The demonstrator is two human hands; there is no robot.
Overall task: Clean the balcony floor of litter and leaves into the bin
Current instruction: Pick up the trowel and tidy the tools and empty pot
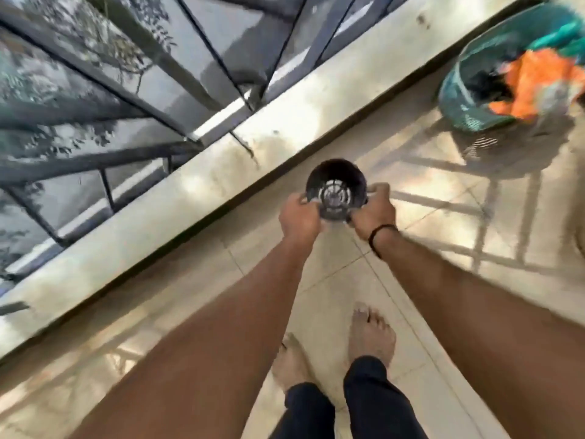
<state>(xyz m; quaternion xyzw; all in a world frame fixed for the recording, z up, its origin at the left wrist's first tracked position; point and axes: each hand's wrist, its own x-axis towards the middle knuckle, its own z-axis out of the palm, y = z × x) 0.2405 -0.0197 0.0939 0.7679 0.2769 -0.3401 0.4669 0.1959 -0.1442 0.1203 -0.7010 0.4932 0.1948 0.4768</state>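
Both hands, left hand (299,217) and right hand (373,210), grip a blurred, seemingly slotted pot (336,190) near the ledge (177,213).

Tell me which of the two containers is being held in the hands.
The small black slotted pot, gripped on each side by the left hand and right hand. The green mesh basket stands on the floor, holding orange stuff.

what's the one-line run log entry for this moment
left hand grips small black slotted plastic bin | right hand grips it too | bin held above tiled floor | green mesh basket far right
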